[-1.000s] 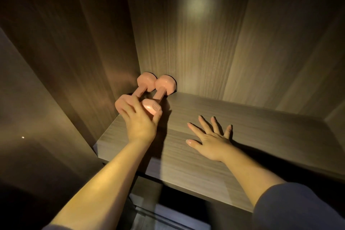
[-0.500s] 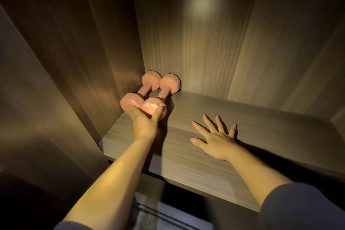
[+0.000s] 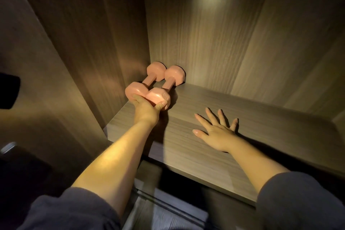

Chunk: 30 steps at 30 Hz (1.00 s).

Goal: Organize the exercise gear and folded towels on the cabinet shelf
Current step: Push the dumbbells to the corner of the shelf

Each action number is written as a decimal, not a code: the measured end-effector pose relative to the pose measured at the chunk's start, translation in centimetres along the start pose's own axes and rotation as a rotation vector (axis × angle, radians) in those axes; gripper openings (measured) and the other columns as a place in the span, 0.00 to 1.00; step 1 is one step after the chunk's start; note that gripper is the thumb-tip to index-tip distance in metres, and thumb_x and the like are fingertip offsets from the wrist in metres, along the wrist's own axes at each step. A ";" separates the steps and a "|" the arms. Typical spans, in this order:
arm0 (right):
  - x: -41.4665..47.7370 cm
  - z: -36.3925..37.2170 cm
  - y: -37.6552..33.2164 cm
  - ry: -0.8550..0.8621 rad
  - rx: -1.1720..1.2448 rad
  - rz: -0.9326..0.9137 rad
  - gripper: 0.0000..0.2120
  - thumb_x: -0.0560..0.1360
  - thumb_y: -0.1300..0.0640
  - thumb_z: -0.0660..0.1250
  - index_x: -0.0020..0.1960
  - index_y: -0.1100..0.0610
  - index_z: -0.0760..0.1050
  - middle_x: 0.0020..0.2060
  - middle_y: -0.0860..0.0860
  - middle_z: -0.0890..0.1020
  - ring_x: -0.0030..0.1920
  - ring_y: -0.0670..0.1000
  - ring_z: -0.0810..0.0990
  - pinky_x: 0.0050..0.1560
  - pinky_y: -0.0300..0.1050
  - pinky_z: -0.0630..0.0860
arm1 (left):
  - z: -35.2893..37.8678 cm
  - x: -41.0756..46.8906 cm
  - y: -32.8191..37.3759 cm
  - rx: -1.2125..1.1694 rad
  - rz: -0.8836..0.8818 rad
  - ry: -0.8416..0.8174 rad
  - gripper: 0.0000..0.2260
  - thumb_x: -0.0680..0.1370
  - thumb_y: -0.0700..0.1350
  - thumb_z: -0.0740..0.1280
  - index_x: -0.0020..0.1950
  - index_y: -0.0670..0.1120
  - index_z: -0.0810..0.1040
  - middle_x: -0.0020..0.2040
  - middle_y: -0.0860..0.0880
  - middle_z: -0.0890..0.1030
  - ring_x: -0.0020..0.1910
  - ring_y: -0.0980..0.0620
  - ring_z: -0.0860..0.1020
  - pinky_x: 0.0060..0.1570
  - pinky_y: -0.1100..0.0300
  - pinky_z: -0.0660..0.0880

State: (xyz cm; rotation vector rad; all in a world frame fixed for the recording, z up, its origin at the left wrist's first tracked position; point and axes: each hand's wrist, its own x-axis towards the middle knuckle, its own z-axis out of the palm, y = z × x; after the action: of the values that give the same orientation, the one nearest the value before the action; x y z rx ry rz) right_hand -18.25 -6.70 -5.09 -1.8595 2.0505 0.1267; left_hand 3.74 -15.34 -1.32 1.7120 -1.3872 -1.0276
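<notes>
Head view: my left hand (image 3: 145, 111) grips the near ends of both pink dumbbells (image 3: 157, 96), parked in the back-left corner of the shelf (image 3: 261, 117); right hand (image 3: 216, 133) rests flat, fingers spread. Gear looks placed; towels nowhere in sight.

The left grip (image 3: 147, 108) is drawn back off the tops of the pink dumbbells (image 3: 157, 96), whose near heads, covered a second ago, are now bared just beyond it. Its fingers (image 3: 134, 97) are lowered around the left head, and its thumb (image 3: 161, 105) is pressed against the right one.
</notes>
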 end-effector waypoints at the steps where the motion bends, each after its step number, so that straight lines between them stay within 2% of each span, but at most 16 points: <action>1: -0.1 -0.1 0.0 -0.006 -0.005 0.004 0.29 0.76 0.28 0.42 0.74 0.29 0.36 0.76 0.41 0.30 0.74 0.55 0.25 0.65 0.74 0.28 | 0.1 0.0 0.1 0.000 -0.012 -0.004 0.47 0.76 0.48 0.71 0.79 0.42 0.38 0.79 0.41 0.54 0.74 0.40 0.62 0.74 0.47 0.58; 6: -1.0 -0.7 -0.2 -0.020 0.031 0.012 0.29 0.78 0.30 0.45 0.75 0.31 0.38 0.77 0.42 0.33 0.75 0.55 0.27 0.68 0.73 0.30 | 0.1 -0.8 0.4 0.056 -0.033 0.013 0.43 0.75 0.53 0.71 0.79 0.41 0.47 0.77 0.41 0.60 0.72 0.39 0.65 0.73 0.47 0.62; 10: -4.1 -1.4 -0.2 0.075 0.064 0.063 0.30 0.81 0.35 0.48 0.78 0.37 0.40 0.78 0.47 0.37 0.76 0.57 0.30 0.70 0.70 0.32 | -0.2 -3.8 1.1 0.246 0.008 0.088 0.34 0.75 0.49 0.72 0.74 0.40 0.59 0.71 0.39 0.66 0.70 0.40 0.66 0.69 0.43 0.67; 13: -7.8 -2.6 0.0 0.115 0.074 0.098 0.29 0.82 0.38 0.49 0.79 0.40 0.43 0.79 0.47 0.40 0.77 0.56 0.33 0.73 0.68 0.36 | -0.7 -7.9 1.7 0.481 0.147 0.048 0.34 0.76 0.46 0.69 0.76 0.38 0.57 0.74 0.39 0.62 0.74 0.40 0.61 0.72 0.44 0.64; 18: -14.5 -4.9 1.1 0.119 0.120 0.139 0.28 0.82 0.39 0.50 0.79 0.40 0.45 0.79 0.45 0.39 0.77 0.53 0.33 0.73 0.63 0.35 | -0.3 -15.2 3.4 0.641 0.353 -0.166 0.36 0.79 0.45 0.63 0.79 0.37 0.45 0.80 0.39 0.48 0.79 0.42 0.46 0.77 0.47 0.50; 23: -19.7 -5.5 3.4 0.191 0.036 0.209 0.29 0.81 0.38 0.48 0.78 0.39 0.42 0.79 0.46 0.39 0.77 0.53 0.33 0.73 0.63 0.36 | 2.7 -20.1 4.8 0.796 0.605 -0.288 0.32 0.80 0.51 0.59 0.80 0.43 0.49 0.80 0.43 0.49 0.79 0.45 0.43 0.77 0.43 0.47; 25: -21.3 -5.8 4.7 0.201 0.006 0.232 0.29 0.81 0.37 0.48 0.78 0.39 0.41 0.79 0.46 0.39 0.77 0.54 0.34 0.74 0.63 0.41 | 4.1 -21.4 5.2 0.863 0.704 -0.325 0.31 0.80 0.53 0.58 0.80 0.45 0.51 0.80 0.44 0.50 0.79 0.45 0.44 0.76 0.41 0.48; 27: -22.9 -6.2 6.0 0.212 -0.010 0.252 0.29 0.81 0.37 0.48 0.79 0.41 0.43 0.79 0.48 0.42 0.78 0.55 0.41 0.75 0.62 0.51 | 5.7 -22.6 5.7 0.938 0.801 -0.348 0.29 0.81 0.56 0.56 0.79 0.47 0.53 0.80 0.44 0.52 0.79 0.45 0.46 0.76 0.40 0.48; 28: -23.7 -6.7 6.5 0.214 -0.020 0.269 0.28 0.81 0.37 0.48 0.79 0.43 0.49 0.79 0.50 0.48 0.79 0.56 0.47 0.75 0.62 0.56 | 6.3 -23.0 6.3 0.960 0.840 -0.356 0.29 0.81 0.57 0.56 0.79 0.48 0.54 0.80 0.45 0.53 0.79 0.46 0.47 0.75 0.40 0.48; 29: -24.6 -7.3 6.8 0.219 -0.031 0.286 0.27 0.81 0.37 0.49 0.77 0.45 0.59 0.77 0.53 0.60 0.77 0.56 0.59 0.72 0.60 0.64 | 6.8 -23.3 6.9 0.977 0.868 -0.363 0.28 0.81 0.58 0.55 0.79 0.48 0.55 0.80 0.45 0.53 0.79 0.46 0.48 0.75 0.40 0.48; 30: -25.5 -8.2 7.0 0.232 -0.041 0.300 0.24 0.81 0.37 0.50 0.68 0.49 0.71 0.67 0.53 0.75 0.69 0.55 0.72 0.66 0.56 0.72 | 7.0 -23.7 7.6 0.989 0.888 -0.366 0.28 0.81 0.58 0.55 0.78 0.48 0.57 0.80 0.45 0.55 0.79 0.46 0.49 0.75 0.40 0.48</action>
State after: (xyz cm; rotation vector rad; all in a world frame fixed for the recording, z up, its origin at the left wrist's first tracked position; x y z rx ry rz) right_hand -25.24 15.72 9.65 -1.6424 2.4952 0.0314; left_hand -8.51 6.23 5.88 1.1713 -2.8289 -0.0939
